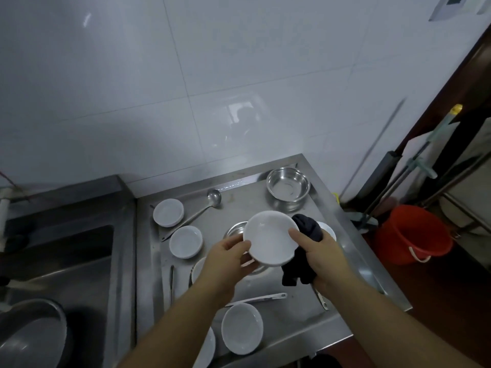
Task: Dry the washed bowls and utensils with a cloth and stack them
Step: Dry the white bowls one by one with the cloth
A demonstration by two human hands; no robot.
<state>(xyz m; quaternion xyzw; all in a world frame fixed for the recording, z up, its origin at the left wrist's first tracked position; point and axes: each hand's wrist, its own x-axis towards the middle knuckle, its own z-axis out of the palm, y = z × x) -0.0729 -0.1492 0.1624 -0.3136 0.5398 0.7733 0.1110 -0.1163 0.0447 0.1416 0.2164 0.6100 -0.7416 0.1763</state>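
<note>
Left hand [230, 253]: grips the dish's near-left rim, thumb on top, fingers under.
Right hand [317, 252]: clutches the cloth [305, 229], thumb on the dish's right rim.
Dish [271, 238]: held between both hands above the worktop [292, 322], hollow tilted toward the camera.
Key relation: the cloth touches the dish's right edge, so the right hand is likely to wipe leftward into the hollow.

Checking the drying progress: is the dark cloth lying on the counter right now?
No, the dark cloth is gripped in the right hand against the white bowl.

Both forearms are bare to the frame edge, no sleeves, no rings on the left grip [228, 257] or right grip [322, 257].
</note>
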